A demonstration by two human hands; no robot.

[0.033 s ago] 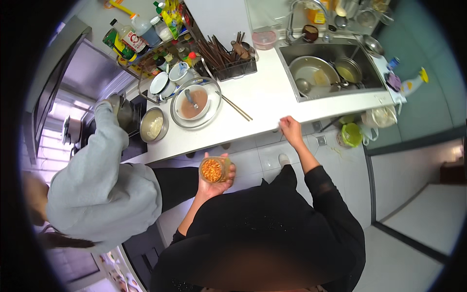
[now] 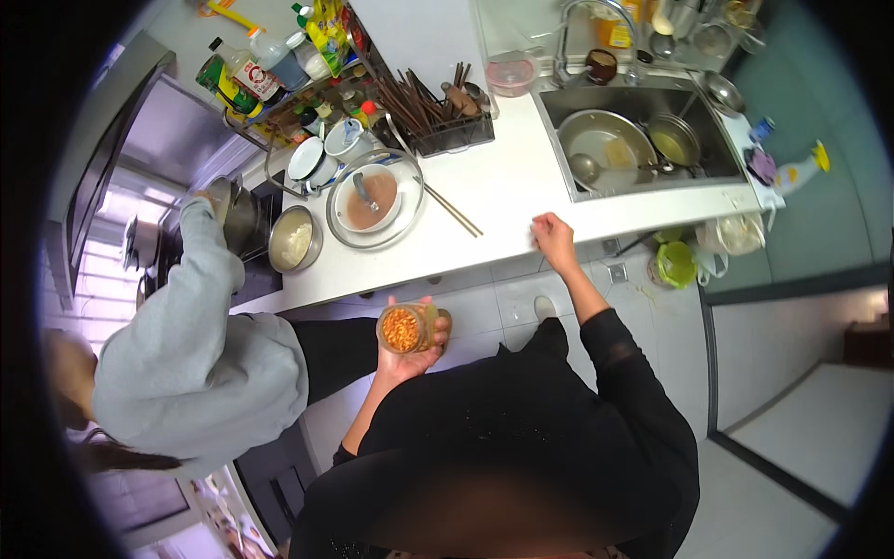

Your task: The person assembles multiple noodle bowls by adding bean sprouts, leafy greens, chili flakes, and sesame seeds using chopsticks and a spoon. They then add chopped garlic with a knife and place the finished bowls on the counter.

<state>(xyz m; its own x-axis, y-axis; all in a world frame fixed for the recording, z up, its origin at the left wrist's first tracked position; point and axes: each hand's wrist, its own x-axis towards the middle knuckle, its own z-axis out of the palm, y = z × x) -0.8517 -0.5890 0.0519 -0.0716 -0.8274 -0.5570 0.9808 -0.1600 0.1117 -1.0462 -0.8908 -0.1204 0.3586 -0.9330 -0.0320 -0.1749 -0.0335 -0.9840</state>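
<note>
My left hand [image 2: 410, 356] is wrapped from below around a clear jar [image 2: 430, 326] with no lid on, held in front of my body short of the counter. Orange-red bits [image 2: 400, 329], seemingly chopped chili, fill its mouth. Over the counter's front edge is my right hand [image 2: 555, 242], its fingers curled closed and slightly blurred; what lies inside them, if anything, is hidden. A pair of chopsticks [image 2: 453, 211] lies on the white counter [image 2: 521, 177] to its left. Beyond them, a glass lid [image 2: 413, 216] lies under a bowl of pinkish-brown liquid [image 2: 371, 207].
At left, a person in a grey hoodie [image 2: 200, 373] reaches toward a pot [image 2: 244, 216] on the stove. A metal bowl [image 2: 296, 239] stands at the counter's left end. The sink [image 2: 582, 193] holds a basin and a pot. Utensil rack [image 2: 452, 136] and bottles [image 2: 250, 74] stand behind.
The jar in my left hand has shifted slightly left. My right hand has moved a little up and left. The whole view has shifted slightly.
</note>
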